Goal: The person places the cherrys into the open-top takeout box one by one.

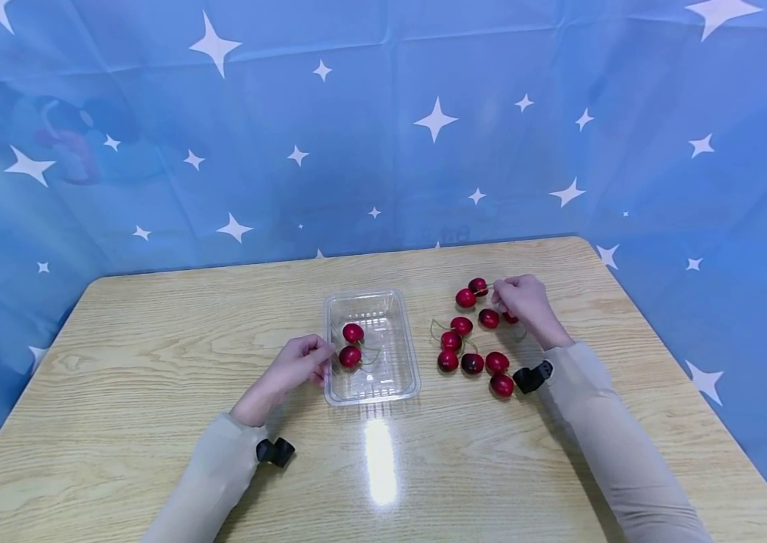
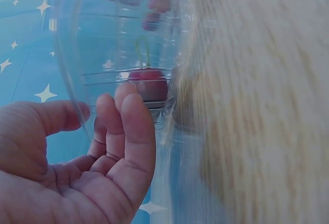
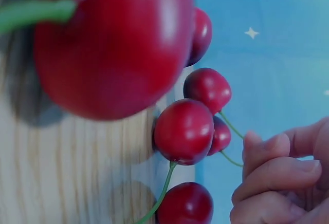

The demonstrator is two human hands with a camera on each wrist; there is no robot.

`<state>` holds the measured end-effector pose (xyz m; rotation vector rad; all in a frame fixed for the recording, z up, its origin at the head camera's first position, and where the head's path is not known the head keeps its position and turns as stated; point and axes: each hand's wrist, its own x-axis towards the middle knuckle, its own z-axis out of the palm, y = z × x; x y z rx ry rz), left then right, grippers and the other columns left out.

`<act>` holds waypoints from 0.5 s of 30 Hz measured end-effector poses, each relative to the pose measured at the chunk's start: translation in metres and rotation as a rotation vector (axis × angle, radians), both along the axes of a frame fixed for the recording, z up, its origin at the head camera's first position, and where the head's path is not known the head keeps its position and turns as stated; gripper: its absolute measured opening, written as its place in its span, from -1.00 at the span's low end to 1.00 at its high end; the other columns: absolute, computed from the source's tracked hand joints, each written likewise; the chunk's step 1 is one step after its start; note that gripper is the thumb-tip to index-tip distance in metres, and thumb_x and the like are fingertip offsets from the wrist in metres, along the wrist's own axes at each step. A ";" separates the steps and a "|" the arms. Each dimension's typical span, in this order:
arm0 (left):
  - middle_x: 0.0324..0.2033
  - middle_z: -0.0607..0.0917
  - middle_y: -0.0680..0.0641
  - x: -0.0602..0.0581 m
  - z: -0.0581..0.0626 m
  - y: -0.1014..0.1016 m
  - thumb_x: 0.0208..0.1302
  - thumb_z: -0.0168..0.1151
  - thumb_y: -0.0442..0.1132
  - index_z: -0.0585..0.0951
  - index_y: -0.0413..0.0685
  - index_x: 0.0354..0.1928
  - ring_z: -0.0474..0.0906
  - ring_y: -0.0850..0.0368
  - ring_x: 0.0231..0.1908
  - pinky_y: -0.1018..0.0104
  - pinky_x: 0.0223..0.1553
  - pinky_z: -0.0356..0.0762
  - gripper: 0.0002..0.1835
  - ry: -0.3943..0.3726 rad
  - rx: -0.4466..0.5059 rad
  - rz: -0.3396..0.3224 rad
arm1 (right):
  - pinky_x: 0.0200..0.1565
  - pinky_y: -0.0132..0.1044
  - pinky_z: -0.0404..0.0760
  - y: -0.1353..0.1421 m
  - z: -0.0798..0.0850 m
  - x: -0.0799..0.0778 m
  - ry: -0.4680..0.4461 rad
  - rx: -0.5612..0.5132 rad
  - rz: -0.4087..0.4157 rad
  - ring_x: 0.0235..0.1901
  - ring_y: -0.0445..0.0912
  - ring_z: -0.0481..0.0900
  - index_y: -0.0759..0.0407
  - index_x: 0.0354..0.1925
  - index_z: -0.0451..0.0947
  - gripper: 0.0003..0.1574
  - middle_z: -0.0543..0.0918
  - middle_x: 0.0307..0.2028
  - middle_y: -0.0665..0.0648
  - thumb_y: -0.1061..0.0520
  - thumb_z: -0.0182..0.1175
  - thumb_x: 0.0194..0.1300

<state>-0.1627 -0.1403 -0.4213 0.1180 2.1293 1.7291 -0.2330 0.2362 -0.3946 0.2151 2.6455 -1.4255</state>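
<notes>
A clear plastic tray sits mid-table with two red cherries in it, their green stems joined. My left hand grips the tray's left rim, thumb at the edge and fingers curled against the outer wall, as the left wrist view also shows. To the right, my right hand pinches the thin green stems of a cherry pair between thumb and forefinger; in the right wrist view, these stems run from the cherries to the fingertips. Another cherry is partly hidden under this hand.
Several loose dark red cherries lie between the tray and my right forearm, some with stems. One cherry is close to the black wrist camera. A blue star-patterned cloth hangs behind the wooden table.
</notes>
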 end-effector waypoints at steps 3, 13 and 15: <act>-0.57 0.49 -0.02 0.001 0.000 0.000 0.41 -0.03 -0.29 0.42 -0.27 -0.38 0.45 0.20 -0.59 0.38 -0.50 0.54 -0.79 0.002 -0.002 0.001 | -0.63 -0.33 0.23 -0.001 0.003 0.001 -0.018 -0.023 -0.012 -0.77 -0.21 0.16 0.43 -0.31 0.52 -0.56 0.45 -0.70 0.07 0.10 -0.16 0.33; -0.58 0.49 -0.02 0.001 0.001 0.000 0.41 -0.02 -0.29 0.42 -0.25 -0.40 0.45 0.20 -0.60 0.38 -0.51 0.54 -0.79 -0.003 0.010 0.000 | -0.64 -0.34 0.22 -0.008 0.011 0.008 -0.020 -0.102 -0.019 -0.77 -0.21 0.18 0.46 -0.32 0.50 -0.61 0.43 -0.72 0.04 0.15 -0.13 0.28; -0.59 0.49 -0.02 0.001 0.001 0.000 0.41 -0.01 -0.28 0.42 -0.24 -0.41 0.45 0.20 -0.60 0.37 -0.50 0.54 -0.79 -0.006 0.011 0.001 | -0.66 -0.36 0.20 -0.009 0.012 0.009 -0.001 -0.117 -0.018 -0.78 -0.22 0.18 0.46 -0.35 0.50 -0.62 0.43 -0.73 0.02 0.15 -0.11 0.28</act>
